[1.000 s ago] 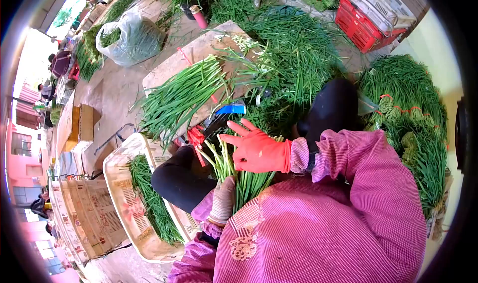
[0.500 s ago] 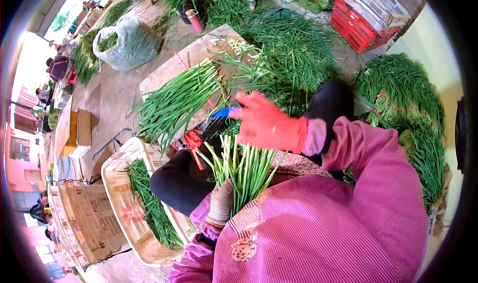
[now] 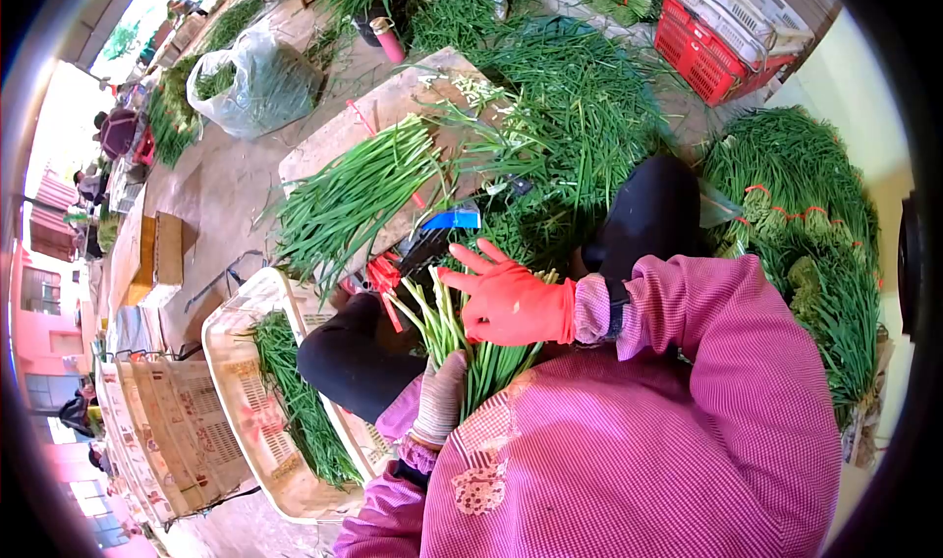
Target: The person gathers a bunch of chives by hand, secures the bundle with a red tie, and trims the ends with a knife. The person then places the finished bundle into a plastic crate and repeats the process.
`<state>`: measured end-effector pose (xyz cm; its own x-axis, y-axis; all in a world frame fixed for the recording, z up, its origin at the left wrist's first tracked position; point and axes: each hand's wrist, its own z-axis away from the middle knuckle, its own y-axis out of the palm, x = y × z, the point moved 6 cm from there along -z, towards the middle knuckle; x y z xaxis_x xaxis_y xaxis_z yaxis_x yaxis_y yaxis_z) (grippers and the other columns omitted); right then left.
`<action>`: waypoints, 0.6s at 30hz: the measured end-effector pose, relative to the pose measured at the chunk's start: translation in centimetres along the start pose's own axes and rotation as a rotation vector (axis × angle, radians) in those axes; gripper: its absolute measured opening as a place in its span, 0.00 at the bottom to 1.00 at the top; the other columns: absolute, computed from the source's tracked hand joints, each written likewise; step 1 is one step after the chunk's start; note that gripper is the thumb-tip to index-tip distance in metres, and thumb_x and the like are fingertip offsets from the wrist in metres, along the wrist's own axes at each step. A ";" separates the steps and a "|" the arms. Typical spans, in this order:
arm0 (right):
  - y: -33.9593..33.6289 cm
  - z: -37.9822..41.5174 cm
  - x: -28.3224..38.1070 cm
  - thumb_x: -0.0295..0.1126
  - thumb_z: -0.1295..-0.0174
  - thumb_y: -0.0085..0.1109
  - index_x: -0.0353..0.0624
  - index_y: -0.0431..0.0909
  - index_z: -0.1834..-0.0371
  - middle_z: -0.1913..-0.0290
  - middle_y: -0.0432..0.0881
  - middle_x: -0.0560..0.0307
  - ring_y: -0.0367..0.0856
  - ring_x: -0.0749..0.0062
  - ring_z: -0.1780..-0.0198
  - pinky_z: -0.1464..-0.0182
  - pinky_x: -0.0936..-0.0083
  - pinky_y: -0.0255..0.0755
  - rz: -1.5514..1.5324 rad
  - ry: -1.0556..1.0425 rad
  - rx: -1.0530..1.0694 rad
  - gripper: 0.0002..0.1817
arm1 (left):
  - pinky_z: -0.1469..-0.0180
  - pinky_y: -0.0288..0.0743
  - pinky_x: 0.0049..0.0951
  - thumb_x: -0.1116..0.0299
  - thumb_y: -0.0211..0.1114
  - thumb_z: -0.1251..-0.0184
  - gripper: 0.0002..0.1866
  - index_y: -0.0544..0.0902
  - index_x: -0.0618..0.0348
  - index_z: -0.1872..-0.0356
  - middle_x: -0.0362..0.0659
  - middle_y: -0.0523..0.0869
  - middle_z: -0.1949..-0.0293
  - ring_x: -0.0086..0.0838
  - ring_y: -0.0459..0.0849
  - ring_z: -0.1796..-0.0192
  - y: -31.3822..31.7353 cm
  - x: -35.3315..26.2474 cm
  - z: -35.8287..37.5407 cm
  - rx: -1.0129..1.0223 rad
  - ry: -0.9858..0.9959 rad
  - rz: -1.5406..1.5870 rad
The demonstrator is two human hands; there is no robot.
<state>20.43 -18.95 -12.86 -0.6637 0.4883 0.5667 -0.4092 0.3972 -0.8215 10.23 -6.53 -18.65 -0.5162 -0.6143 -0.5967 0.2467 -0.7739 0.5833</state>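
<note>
My left hand (image 3: 442,395), in a greyish glove, is wrapped round a bunch of green stalks (image 3: 441,324) in my lap, pale ends up. Over the right side of that bunch lies my right hand (image 3: 511,303) in a red-orange glove, its upper fingers spread; whether its lower fingers grip stalks is hidden. A larger pile of cut greens (image 3: 363,196) rests on a wooden board (image 3: 305,161) in front of me. Red ties (image 3: 383,273) hang near the board's lower edge, beside a blue object (image 3: 452,220).
A cream crate (image 3: 224,337) holding greens stands at left, near cardboard boxes (image 3: 165,253). Loose greens (image 3: 575,96) cover the floor beyond the board. Tied bundles (image 3: 796,195) lie at right, below a red crate (image 3: 693,47). A plastic bag (image 3: 260,86) and pink bottle (image 3: 388,41) are farther off.
My right hand has moved down and slightly left onto the held bunch, uncovering the blue object. My left hand keeps its hold in nearly the same place.
</note>
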 end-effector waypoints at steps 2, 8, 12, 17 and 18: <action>-0.3 0.0 -0.3 0.40 0.46 0.63 0.57 0.87 0.74 0.27 0.67 0.53 0.46 0.38 0.22 0.25 0.36 0.33 0.011 0.001 -0.029 0.06 | 0.36 0.73 0.37 0.73 0.59 0.29 0.26 0.67 0.60 0.32 0.45 0.79 0.41 0.34 0.79 0.42 0.5 -0.2 0.2 -0.003 0.007 -0.032; -11.0 -0.4 -9.6 0.31 0.49 0.59 0.47 0.86 0.68 0.48 0.80 0.57 0.67 0.52 0.31 0.28 0.49 0.53 0.905 0.276 -0.537 0.08 | 0.43 0.78 0.35 0.83 0.61 0.34 0.25 0.70 0.59 0.36 0.45 0.82 0.45 0.33 0.82 0.47 0.9 -0.3 0.6 -0.059 0.013 -0.098; -17.7 3.0 -14.9 0.32 0.47 0.58 0.48 0.82 0.74 0.60 0.80 0.60 0.74 0.57 0.40 0.36 0.60 0.65 0.845 0.578 -0.475 0.04 | 0.45 0.79 0.35 0.85 0.60 0.35 0.26 0.71 0.56 0.36 0.45 0.82 0.47 0.33 0.83 0.49 0.5 0.1 0.2 -0.056 0.049 -0.080; -21.3 6.3 -15.5 0.34 0.49 0.59 0.50 0.83 0.74 0.68 0.80 0.58 0.77 0.62 0.53 0.46 0.62 0.67 1.249 0.392 -0.767 0.05 | 0.44 0.79 0.36 0.82 0.61 0.34 0.25 0.70 0.57 0.36 0.45 0.82 0.46 0.34 0.82 0.48 0.9 0.0 0.2 -0.026 0.023 -0.054; -21.2 6.3 -15.5 0.36 0.49 0.60 0.49 0.84 0.72 0.67 0.80 0.57 0.77 0.61 0.52 0.46 0.61 0.67 1.319 0.429 -0.676 0.06 | 0.43 0.79 0.36 0.82 0.60 0.33 0.25 0.70 0.57 0.36 0.45 0.82 0.46 0.34 0.82 0.47 1.1 -0.1 0.2 -0.031 0.016 -0.046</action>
<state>35.44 -39.85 -4.69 -0.0412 0.8959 -0.4424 0.7328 -0.2739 -0.6229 10.43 -7.26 -17.82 -0.5142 -0.5804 -0.6315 0.2489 -0.8055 0.5377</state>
